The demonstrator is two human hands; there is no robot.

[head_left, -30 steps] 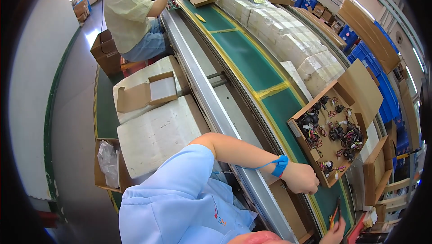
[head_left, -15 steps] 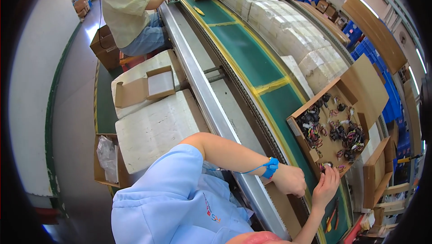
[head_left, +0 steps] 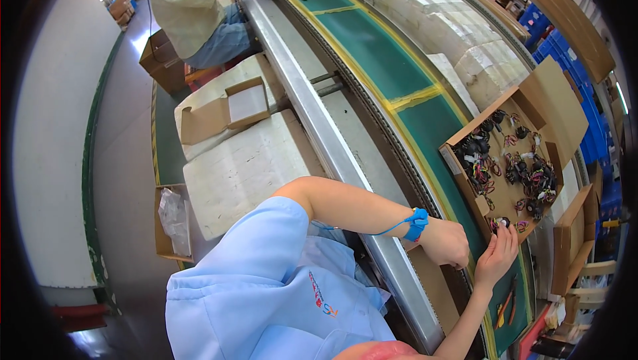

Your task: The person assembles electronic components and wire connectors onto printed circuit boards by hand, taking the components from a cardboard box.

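My left hand (head_left: pixel 446 244), with a blue wrist strap (head_left: pixel 417 224) and cord on its wrist, is curled closed above the near side of the conveyor. Whatever its fingers may hold is hidden. My right hand (head_left: pixel 497 258) reaches over the near edge of an open cardboard box (head_left: pixel 500 187). Its fingertips are closed on a small black part with wires (head_left: pixel 500 222) at the box's near corner. Inside the box lie several more black parts with coloured wires (head_left: pixel 531 175), in loose clusters.
Green conveyor belt (head_left: pixel 372 44) with yellow edges runs away from me. Hand tools (head_left: pixel 506 307) with red and yellow handles lie by my right forearm. A metal rail (head_left: pixel 325 131) crosses under my left arm. White foam blocks (head_left: pixel 249 164) stand left; a co-worker (head_left: pixel 189 11) sits farther up.
The whole view has shifted, so the scene sits further right and the box higher. Both hands keep nearly the same place relative to the box, with the right fingertips still at its near corner.
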